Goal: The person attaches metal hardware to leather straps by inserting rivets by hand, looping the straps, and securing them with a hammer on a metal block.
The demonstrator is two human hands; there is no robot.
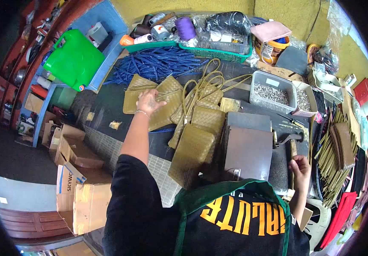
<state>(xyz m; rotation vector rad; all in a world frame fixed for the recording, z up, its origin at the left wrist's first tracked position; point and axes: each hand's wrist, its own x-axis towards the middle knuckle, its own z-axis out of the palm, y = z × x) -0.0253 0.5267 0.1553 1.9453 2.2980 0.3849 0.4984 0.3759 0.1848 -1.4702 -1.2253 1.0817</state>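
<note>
My left hand (149,102) rests with spread fingers on woven olive-brown pieces (165,115) at the back left of the dark table. More woven pieces (192,149) with looped straps (207,81) lie to its right. My right hand (299,166) is closed round the wooden handle (293,148) of a hammer, whose dark metal head (296,137) points up the table. Left of the hammer is a stack of flat brown sheets (249,151). The fingertips of my left hand touch a thin strap on the woven pieces.
Blue strips (154,64) lie at the back, before a green tray (218,52) with thread spools. A clear bin (273,91) of small metal parts stands back right. Olive strips (335,158) are at the right; a green jerrycan (73,59) and cardboard boxes (92,205) at the left.
</note>
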